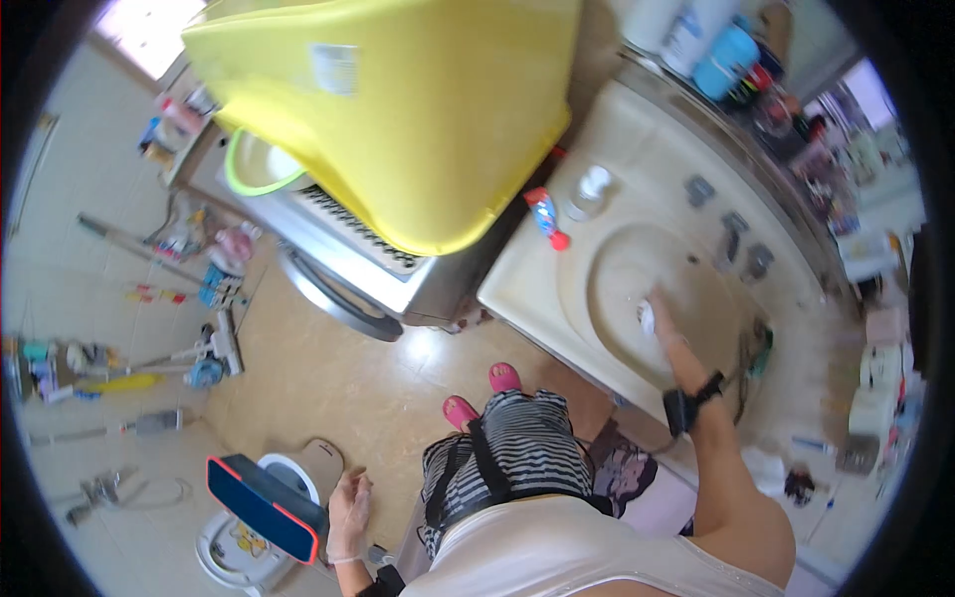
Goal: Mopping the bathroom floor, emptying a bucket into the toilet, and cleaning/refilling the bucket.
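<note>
My right hand (664,321) is low in the round basin of a cream washbasin (627,261), blurred, with a small white item (646,317) at its fingers that I cannot identify. A black band with a box-like device (690,407) circles that forearm. My left hand (349,511), in a thin translucent glove, hangs low at my left side with its fingers close together. A dark slab with a red-edged frame (261,507) appears right beside it; whether they touch is unclear. On the basin's ledge stand a clear pump bottle (589,194) and a red-and-blue tube (547,216).
A large yellow plastic tub (418,127) rests over a silver front-loading washer (336,291), beside a green-rimmed basin (261,160). Taps (727,224) rise at the sink's back. A toilet (246,552) stands lower left. Mops and a vacuum head (224,343) line the left wall.
</note>
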The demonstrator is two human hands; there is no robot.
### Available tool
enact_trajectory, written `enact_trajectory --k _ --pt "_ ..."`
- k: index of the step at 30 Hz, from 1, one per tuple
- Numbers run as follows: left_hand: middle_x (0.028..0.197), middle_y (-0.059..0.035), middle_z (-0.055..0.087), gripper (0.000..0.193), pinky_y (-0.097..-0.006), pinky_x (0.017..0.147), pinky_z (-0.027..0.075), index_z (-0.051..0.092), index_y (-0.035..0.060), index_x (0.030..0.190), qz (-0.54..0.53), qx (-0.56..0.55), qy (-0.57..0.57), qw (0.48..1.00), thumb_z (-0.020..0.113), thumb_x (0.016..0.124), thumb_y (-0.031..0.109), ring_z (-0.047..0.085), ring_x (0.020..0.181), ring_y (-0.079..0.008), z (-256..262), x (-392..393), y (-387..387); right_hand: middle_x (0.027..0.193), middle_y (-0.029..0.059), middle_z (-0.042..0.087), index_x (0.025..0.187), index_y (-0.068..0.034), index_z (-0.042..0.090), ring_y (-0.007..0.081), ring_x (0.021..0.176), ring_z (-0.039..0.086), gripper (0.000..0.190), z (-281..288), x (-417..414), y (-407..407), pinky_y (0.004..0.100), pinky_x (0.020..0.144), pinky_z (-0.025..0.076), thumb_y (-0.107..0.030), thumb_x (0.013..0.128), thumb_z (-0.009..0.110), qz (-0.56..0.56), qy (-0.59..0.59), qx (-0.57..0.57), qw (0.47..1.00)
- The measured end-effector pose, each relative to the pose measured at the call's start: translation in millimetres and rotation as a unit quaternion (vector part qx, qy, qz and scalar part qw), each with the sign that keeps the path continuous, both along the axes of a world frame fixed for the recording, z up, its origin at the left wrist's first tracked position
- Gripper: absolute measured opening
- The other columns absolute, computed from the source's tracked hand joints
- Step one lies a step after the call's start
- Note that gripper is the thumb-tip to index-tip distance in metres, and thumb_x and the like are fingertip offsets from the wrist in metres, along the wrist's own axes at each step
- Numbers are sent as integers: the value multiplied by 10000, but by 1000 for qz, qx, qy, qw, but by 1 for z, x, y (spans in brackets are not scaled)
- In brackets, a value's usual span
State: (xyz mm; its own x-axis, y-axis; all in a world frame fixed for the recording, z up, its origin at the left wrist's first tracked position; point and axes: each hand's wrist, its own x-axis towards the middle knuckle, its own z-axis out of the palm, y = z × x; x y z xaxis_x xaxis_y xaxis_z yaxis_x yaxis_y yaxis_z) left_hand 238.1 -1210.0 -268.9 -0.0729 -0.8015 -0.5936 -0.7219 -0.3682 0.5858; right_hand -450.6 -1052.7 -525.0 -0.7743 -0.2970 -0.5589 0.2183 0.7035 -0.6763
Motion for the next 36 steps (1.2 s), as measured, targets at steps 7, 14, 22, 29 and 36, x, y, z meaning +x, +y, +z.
enact_trajectory --k 7,14,22,29,36 --pt "896 -169 649 366 -330 773 473 575 45 1145 16 -22 -30 999 493 885 289 629 853 -258 -17 2 4 1004 57 642 1058 -23 646 159 942 573 335 131 98 -48 324 878 426 -223 790 648 190 -18 -130 973" --pt "991 -179 643 351 -334 804 467 569 55 1157 -37 11 -46 998 498 888 269 623 917 -286 -25 13 -31 1042 106 641 1135 -1 592 226 1010 575 379 47 41 -1 361 917 419 -264 865 544 355 145 -6 924" --pt "1020 -171 631 311 -326 831 450 559 -13 1138 -25 1 -62 998 506 903 184 603 914 -220 -13 72 -18 1057 136 637 966 -76 676 283 1050 568 252 -38 54 -18 348 884 454 -227 796 565 429 215 155 863" --pt "1004 -156 620 288 -310 857 421 550 -30 1119 35 11 -44 998 492 908 158 564 947 -213 -4 58 -7 1036 99 637 918 -24 668 222 1065 551 196 -18 89 -47 304 938 428 -141 828 540 606 326 162 707" --pt "982 -115 607 298 -291 843 421 540 -31 1140 12 19 -23 999 485 918 160 550 928 -167 -8 14 -7 1139 100 617 1120 4 616 164 1051 545 449 124 98 -52 282 917 388 -359 862 559 251 -40 -9 967"
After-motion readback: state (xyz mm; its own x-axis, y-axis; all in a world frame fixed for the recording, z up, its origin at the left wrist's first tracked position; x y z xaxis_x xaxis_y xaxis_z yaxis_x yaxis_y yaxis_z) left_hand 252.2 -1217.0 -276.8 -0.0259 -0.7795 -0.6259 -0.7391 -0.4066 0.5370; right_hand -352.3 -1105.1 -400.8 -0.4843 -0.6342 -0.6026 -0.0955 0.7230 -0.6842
